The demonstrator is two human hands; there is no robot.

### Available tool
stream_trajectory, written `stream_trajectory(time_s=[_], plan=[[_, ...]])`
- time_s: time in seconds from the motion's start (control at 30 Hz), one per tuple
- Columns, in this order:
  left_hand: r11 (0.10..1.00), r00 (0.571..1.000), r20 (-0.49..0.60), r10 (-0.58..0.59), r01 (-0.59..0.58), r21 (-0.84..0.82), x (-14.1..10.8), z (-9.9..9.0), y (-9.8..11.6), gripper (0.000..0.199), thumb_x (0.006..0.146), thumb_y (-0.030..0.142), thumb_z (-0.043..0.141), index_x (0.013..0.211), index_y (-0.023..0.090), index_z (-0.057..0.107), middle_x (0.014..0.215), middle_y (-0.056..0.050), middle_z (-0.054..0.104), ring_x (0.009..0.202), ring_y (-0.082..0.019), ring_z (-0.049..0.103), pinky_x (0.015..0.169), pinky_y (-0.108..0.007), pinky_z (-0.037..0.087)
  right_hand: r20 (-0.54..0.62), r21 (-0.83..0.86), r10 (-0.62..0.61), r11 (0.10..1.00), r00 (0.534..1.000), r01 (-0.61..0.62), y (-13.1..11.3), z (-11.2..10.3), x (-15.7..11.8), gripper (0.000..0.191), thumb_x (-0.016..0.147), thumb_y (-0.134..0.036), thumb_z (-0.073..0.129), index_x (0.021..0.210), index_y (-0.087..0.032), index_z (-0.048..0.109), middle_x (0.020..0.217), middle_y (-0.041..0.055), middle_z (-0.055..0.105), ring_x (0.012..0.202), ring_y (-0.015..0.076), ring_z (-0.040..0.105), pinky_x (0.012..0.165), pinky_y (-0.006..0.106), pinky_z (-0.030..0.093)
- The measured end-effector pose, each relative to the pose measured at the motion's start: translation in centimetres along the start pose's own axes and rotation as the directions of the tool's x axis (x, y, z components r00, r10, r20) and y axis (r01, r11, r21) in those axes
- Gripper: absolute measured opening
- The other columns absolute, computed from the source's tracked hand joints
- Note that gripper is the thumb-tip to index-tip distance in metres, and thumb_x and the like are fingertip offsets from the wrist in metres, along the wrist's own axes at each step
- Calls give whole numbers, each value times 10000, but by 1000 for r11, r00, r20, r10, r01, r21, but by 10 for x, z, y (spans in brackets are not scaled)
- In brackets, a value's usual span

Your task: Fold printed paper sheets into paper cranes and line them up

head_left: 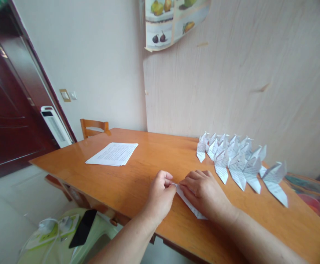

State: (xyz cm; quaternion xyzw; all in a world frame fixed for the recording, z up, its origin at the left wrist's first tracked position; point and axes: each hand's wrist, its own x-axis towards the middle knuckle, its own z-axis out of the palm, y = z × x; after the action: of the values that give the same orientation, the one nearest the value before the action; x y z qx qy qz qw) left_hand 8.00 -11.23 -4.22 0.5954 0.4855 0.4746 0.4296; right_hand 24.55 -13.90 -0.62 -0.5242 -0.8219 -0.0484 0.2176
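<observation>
Folded paper [191, 207] tops a wooden table [160, 150] near pale walls [102, 55].

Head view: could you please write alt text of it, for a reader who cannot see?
A person's left hand holds the far tip of a folded paper while the right hand covers part of it, on a wooden table. Many paper figures stand at the right; printed sheets lie at the left.

Smooth, glossy wood for the table [154, 154], matt paper for the folded strip [188, 204], pointed figures [237, 175] and stacked sheets [113, 154]
</observation>
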Motion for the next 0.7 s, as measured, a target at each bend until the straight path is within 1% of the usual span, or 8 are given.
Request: stream_trajectory(time_s=[0.07, 0.17, 0.27, 0.4, 0.5, 0.6, 0.7], plan=[[1000, 1000, 21, -2, 2, -14, 0, -2, -1, 228, 798, 143, 581, 1011, 197, 518, 831, 0, 617, 767, -150, 582, 732, -269, 431, 18, 35, 29, 999, 999, -30, 0, 0, 0, 254, 994, -337, 512, 846, -231, 690, 842, 23, 676, 841, 194, 603, 766, 334, 319], [1000, 999, 50, -3, 4, -21, 1, -4, -3, 224, 828, 168, 574, 1043, 197, 520, 853, -3, 622, 771, -147, 578, 746, -276, 431, 65, 44, 101, 994, 993, -104, 1, 2, 1, 339, 1022, -317, 437, 768, -217, 637, 795, 20, 680, 803, 185, 607, 739, 321, 325], [1000, 998, 61, 3, -2, -6, 1, -6, -5, 222, 843, 180, 571, 1059, 195, 527, 861, -5, 628, 758, -143, 571, 742, -279, 427, 113, 54, 160, 985, 981, -167, 3, 5, 2, 356, 1025, -297, 418, 740, -217, 616, 784, 23, 687, 804, 183, 620, 741, 309, 336], [1000, 998, 53, 24, -24, 3, 2, -6, -6, 233, 830, 155, 570, 1058, 193, 539, 846, -5, 639, 762, -144, 576, 759, -280, 424, 126, 114, 171, 976, 977, -185, 7, 10, 1, 338, 1012, -292, 431, 733, -219, 608, 779, 14, 676, 804, 172, 619, 736, 292, 347], [1000, 999, 50, 20, -19, -11, 2, -6, -6, 247, 827, 159, 573, 1070, 195, 543, 851, -6, 647, 779, -150, 590, 770, -282, 427, 115, 169, 177, 966, 977, -195, 9, 12, 1, 269, 978, -295, 490, 749, -224, 611, 787, 2, 669, 799, 168, 607, 717, 280, 350], [999, 998, 62, 5, -3, -37, 1, -7, -6, 266, 825, 163, 564, 1088, 196, 540, 859, -7, 652, 802, -159, 607, 780, -284, 434, 107, 201, 199, 955, 974, -217, 10, 14, 0, 220, 950, -289, 525, 759, -225, 611, 796, -1, 666, 787, 167, 596, 706, 276, 353], [995, 997, 81, -5, 13, -94, 1, -7, -8, 280, 829, 151, 520, 1106, 191, 530, 838, -6, 647, 803, -164, 618, 758, -279, 440, 101, 206, 206, 953, 973, -223, 10, 14, 0, 214, 943, -276, 526, 752, -222, 609, 791, 3, 661, 782, 168, 591, 701, 277, 357]])
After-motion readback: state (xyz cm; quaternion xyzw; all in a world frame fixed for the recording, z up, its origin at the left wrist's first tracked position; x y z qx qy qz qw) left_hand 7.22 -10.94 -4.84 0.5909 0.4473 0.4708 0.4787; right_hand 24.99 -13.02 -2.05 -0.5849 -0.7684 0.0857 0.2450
